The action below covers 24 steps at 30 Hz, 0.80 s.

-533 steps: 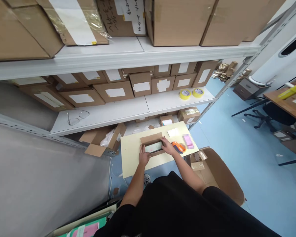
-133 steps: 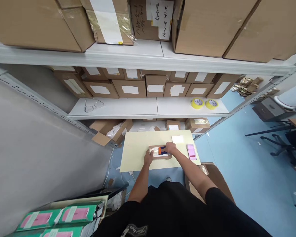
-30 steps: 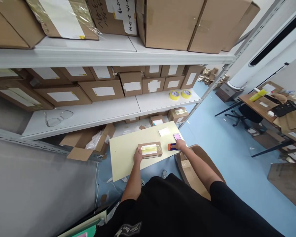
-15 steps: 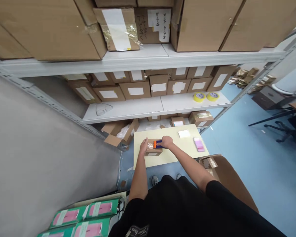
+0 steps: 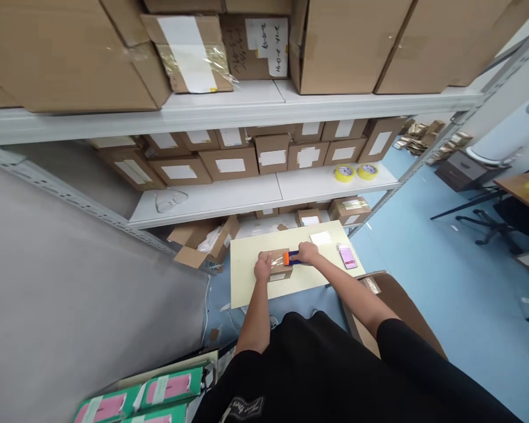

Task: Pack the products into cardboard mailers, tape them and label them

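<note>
A small cardboard box (image 5: 283,271) rests on the pale yellow tabletop (image 5: 251,291), with shiny clear tape on its upper face. My left hand (image 5: 263,267) grips the box at its left end, fingers bent over the top edge. My right hand (image 5: 308,252) is closed around the dark blue handle of a tape dispenser (image 5: 286,258), whose orange front sits at the right part of the box top. The fingers of this hand partly cover the dispenser.
On the table's right lie a white stack of paper (image 5: 321,238) and a pink-screened phone (image 5: 348,257). An open carton (image 5: 194,255) stands off the left side, a large one (image 5: 405,299) at the right. Behind, shelves hold boxes, tape rolls (image 5: 344,173) and glasses (image 5: 171,200).
The tape dispenser has moved right along the box top, with more clear tape showing behind it. My left hand has shifted further over the box's top. The view has turned slightly right.
</note>
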Each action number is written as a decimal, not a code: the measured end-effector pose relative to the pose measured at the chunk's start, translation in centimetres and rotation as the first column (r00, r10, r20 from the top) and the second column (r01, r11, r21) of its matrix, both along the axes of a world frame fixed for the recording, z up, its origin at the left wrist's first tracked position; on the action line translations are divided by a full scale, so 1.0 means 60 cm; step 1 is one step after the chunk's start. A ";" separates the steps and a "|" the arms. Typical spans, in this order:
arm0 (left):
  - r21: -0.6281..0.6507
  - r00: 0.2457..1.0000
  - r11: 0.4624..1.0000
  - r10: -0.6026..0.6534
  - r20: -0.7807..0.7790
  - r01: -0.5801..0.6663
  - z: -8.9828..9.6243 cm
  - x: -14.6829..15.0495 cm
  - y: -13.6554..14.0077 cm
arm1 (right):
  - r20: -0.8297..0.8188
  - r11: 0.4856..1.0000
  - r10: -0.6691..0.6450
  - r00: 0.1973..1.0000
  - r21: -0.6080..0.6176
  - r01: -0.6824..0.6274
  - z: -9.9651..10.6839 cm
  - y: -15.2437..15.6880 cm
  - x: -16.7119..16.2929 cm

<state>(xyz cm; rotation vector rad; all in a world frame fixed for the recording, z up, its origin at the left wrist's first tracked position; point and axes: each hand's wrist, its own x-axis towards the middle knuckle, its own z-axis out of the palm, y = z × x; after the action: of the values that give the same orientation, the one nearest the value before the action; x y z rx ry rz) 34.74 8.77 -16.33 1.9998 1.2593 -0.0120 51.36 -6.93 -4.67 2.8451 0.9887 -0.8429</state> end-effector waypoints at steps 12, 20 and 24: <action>0.012 1.000 1.000 -0.008 -0.018 0.008 -0.001 0.003 -0.006 | -0.064 0.989 -0.146 0.987 0.009 0.147 -0.123 0.004 -0.023; -0.013 1.000 1.000 -0.004 0.002 0.004 -0.003 0.001 0.004 | 0.013 0.934 -0.356 0.935 0.035 0.355 -0.206 -0.105 -0.023; -0.019 1.000 1.000 -0.010 -0.005 0.009 -0.001 0.001 0.006 | -0.009 0.862 -0.505 0.863 0.039 0.505 -0.228 -0.168 0.011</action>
<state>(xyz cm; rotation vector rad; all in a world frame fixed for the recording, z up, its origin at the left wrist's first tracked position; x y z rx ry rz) 34.77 9.15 -16.42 1.9906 1.2482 -0.0333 52.01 -17.01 -18.37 3.1865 0.2410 -0.8456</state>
